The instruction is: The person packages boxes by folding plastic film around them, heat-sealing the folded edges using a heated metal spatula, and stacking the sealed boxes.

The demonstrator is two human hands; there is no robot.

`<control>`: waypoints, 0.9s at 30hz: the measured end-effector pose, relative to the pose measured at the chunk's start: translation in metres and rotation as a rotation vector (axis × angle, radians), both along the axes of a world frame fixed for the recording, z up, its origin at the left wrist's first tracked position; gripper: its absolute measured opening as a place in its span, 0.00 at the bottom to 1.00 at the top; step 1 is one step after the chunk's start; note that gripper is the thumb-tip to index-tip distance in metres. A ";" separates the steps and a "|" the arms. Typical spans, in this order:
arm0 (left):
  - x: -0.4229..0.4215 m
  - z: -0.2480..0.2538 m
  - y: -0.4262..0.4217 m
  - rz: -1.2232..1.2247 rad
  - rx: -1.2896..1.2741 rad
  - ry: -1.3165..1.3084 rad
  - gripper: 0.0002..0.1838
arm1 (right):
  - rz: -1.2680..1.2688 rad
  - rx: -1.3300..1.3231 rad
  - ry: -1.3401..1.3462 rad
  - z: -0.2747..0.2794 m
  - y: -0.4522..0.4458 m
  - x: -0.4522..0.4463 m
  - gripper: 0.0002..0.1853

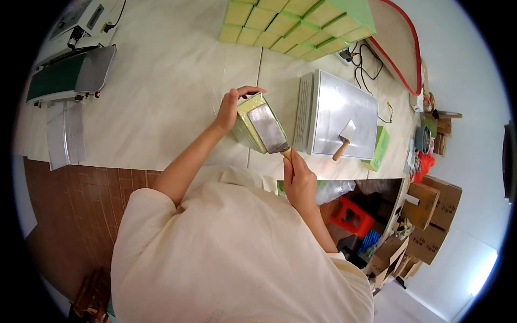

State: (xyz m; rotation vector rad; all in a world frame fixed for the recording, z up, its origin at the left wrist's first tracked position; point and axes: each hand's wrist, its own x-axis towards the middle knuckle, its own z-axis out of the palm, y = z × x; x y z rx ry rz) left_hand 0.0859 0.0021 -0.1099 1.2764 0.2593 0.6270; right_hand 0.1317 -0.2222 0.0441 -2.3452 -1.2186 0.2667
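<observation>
A green and yellow box in clear film (246, 133) stands tilted on the pale table. My left hand (230, 110) grips its far left side, thumb up and fingers round the far edge. In my right hand (300, 180) is the wooden handle of a scraper (265, 125), and its wide metal blade lies flat against the face of the box. To the right, a flat metal plate (336, 105) tops a light grey unit, with a second scraper (343, 141) resting on it.
Stacked green boxes (293, 24) stand at the far edge. A machine with a green belt (62, 81) is at the left. Beside the plate lies a green box (380, 145). Cables (366, 67) run behind it. A red stool (351, 216) and cartons (431, 215) are at the right.
</observation>
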 end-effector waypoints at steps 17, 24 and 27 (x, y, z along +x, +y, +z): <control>-0.001 0.006 0.002 0.104 -0.011 0.044 0.49 | 0.063 -0.151 0.049 0.018 -0.071 0.019 0.14; 0.000 0.007 -0.002 0.084 -0.096 0.028 0.50 | 0.100 -0.016 -0.006 -0.004 -0.009 0.012 0.12; -0.003 0.004 -0.004 0.086 -0.126 0.022 0.50 | 0.149 -0.014 -0.026 -0.011 0.008 0.016 0.12</control>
